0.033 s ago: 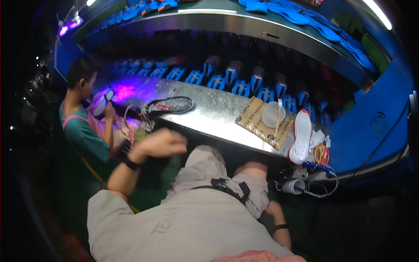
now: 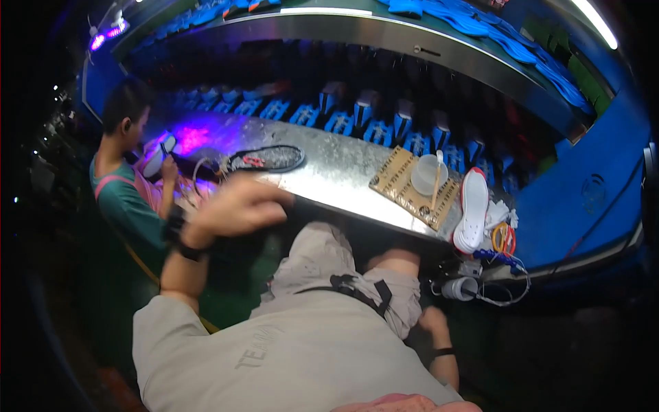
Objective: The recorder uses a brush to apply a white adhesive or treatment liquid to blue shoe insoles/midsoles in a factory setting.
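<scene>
My left hand point(image 2: 237, 211) is raised in front of the bench's near edge, smeared by motion. Its fingers look loosely bent and apart, with nothing visible in them. Just beyond it, a dark shoe sole point(image 2: 268, 159) with red marks lies on the metal bench point(image 2: 336, 182). My right hand point(image 2: 432, 321) hangs low beside my right thigh; its fingers are too unclear to read. Farther right on the bench, a clear plastic cup point(image 2: 429, 175) and a brush point(image 2: 437, 189) rest on brown cardboard point(image 2: 391, 180). A white sole with a red rim point(image 2: 472, 209) lies beside the cardboard.
At left, a co-worker point(image 2: 123, 158) holds a pale sole point(image 2: 159, 156) under violet light. Blue shoe-shaped pieces point(image 2: 340, 123) line the back. Crumpled white paper point(image 2: 495, 214), an orange-yellow coil point(image 2: 503, 239) and a white cup-shaped fitting point(image 2: 458, 288) with a cable are at right.
My left hand has risen slightly toward the bench and its fingers have loosened. My right hand has shifted up slightly in the picture. The things on the bench keep their places.
</scene>
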